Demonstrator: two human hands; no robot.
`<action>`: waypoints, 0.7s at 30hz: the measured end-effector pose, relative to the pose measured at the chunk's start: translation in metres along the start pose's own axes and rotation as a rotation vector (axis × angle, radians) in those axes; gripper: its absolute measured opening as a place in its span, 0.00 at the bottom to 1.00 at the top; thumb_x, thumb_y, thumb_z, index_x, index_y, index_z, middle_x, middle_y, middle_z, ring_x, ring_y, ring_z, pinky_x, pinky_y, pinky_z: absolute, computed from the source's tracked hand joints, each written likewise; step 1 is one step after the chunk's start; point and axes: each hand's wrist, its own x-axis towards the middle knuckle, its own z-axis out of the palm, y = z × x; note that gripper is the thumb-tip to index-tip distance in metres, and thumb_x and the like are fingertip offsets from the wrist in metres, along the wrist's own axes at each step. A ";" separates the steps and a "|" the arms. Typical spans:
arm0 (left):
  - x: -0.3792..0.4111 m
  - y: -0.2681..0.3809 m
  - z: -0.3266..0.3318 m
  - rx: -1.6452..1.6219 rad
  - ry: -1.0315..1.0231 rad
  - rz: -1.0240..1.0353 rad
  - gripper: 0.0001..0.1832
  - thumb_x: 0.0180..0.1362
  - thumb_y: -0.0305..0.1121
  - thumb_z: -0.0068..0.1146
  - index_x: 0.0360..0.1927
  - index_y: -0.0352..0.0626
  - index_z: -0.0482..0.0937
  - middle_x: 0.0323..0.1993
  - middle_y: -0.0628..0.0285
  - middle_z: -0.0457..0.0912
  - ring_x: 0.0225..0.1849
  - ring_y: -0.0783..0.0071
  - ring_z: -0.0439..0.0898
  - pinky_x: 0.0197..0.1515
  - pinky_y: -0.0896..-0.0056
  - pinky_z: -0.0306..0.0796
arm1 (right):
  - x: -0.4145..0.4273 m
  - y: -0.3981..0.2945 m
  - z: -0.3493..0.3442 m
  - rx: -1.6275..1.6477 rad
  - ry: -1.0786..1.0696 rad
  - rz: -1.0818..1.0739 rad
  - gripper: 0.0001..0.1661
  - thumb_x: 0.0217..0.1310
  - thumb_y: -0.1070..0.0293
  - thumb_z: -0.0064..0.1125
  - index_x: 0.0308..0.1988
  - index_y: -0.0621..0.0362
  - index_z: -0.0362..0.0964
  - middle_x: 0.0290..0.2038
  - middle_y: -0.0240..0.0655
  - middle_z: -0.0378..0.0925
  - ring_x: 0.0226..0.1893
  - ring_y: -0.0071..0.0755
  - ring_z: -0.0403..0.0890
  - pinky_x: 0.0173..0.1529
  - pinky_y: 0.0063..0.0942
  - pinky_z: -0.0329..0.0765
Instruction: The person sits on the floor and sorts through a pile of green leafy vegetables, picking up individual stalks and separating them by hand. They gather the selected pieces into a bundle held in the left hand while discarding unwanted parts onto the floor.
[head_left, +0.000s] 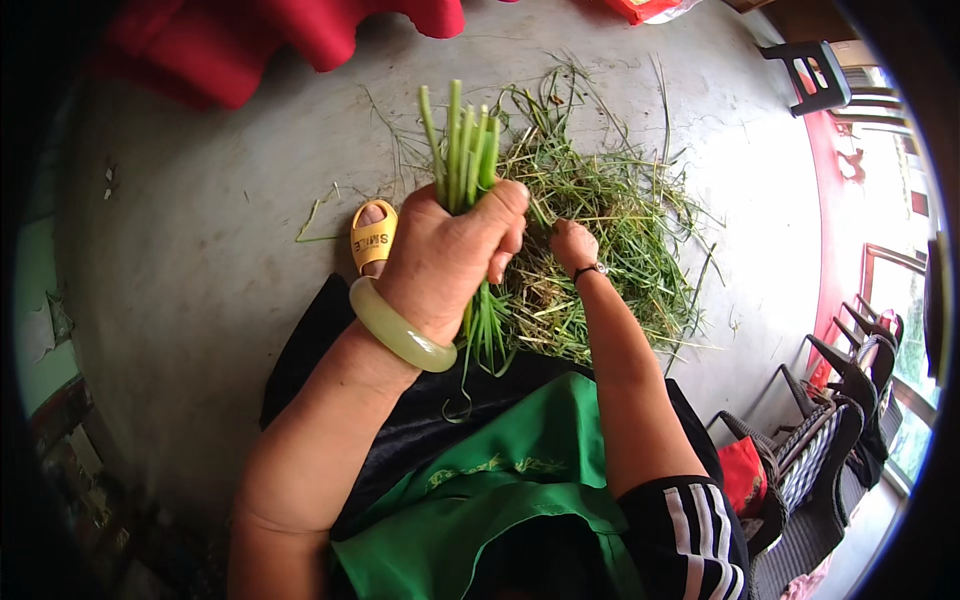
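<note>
My left hand (454, 247), with a pale green bangle on its wrist, is wrapped around a bunch of green plant stalks (466, 154). Their cut ends stick up past the thumb, while thin leaves (489, 326) hang out below the fist. Beyond it and lower, my right hand (575, 246) is at the left part of a loose pile of grass-like stems and leaves (634, 217) on the floor. Its fingers are curled around green leaves (541, 216), partly hidden by the hand. A dark band with a small face circles that wrist.
The pile spreads over a grey concrete floor (187, 262). A yellow slipper (373, 234) on a foot is left of my left hand. Red cloth (300, 37) hangs at the top left. A dark plastic stool (814, 75) and woven chairs (817, 465) stand at the right.
</note>
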 end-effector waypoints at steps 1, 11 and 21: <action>-0.001 -0.001 0.001 0.016 -0.010 -0.014 0.09 0.55 0.35 0.52 0.24 0.44 0.68 0.17 0.66 0.69 0.16 0.81 0.64 0.20 0.81 0.59 | -0.002 -0.001 -0.001 0.015 0.021 -0.009 0.12 0.48 0.64 0.45 0.33 0.50 0.73 0.33 0.42 0.76 0.37 0.47 0.76 0.40 0.38 0.73; -0.011 -0.012 0.022 0.081 -0.158 0.039 0.10 0.54 0.37 0.53 0.24 0.42 0.69 0.18 0.67 0.69 0.18 0.80 0.65 0.22 0.79 0.60 | -0.076 0.020 -0.080 0.408 0.176 -0.129 0.11 0.43 0.65 0.50 0.27 0.60 0.73 0.25 0.46 0.76 0.30 0.48 0.77 0.35 0.38 0.73; -0.042 -0.048 0.020 0.198 -0.112 0.059 0.05 0.51 0.29 0.55 0.30 0.40 0.73 0.14 0.71 0.66 0.12 0.83 0.63 0.16 0.79 0.60 | -0.259 0.015 -0.211 1.449 0.326 -0.389 0.08 0.56 0.70 0.53 0.36 0.62 0.71 0.29 0.26 0.74 0.30 0.17 0.73 0.36 0.16 0.70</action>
